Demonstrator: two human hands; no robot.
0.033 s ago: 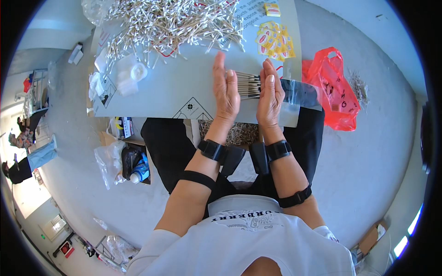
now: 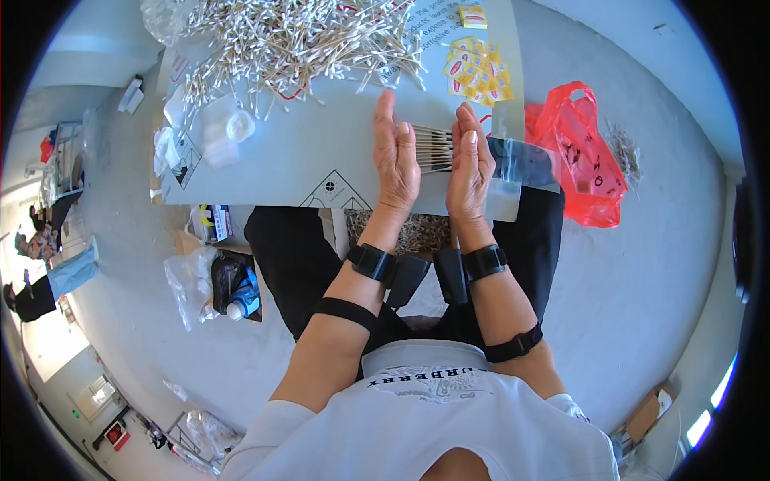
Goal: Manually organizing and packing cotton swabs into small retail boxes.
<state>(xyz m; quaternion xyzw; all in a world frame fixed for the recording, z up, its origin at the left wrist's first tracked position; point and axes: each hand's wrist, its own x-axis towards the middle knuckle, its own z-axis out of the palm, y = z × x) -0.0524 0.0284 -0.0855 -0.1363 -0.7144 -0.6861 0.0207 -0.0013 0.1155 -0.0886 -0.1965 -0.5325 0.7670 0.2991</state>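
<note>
As our grip's uncurled, L hand (image 2: 398, 167) & R hand (image 2: 468, 170) flat-palmed, sandwiching sticks (image 2: 434, 150), uneven pressure could skew 'em.

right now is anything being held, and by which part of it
Sticks span between the left hand and right hand, an end toward each; whether held or only flanked cannot be told.

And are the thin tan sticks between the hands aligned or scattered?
Aligned: the sticks lie roughly parallel between the left hand and right hand.
</note>
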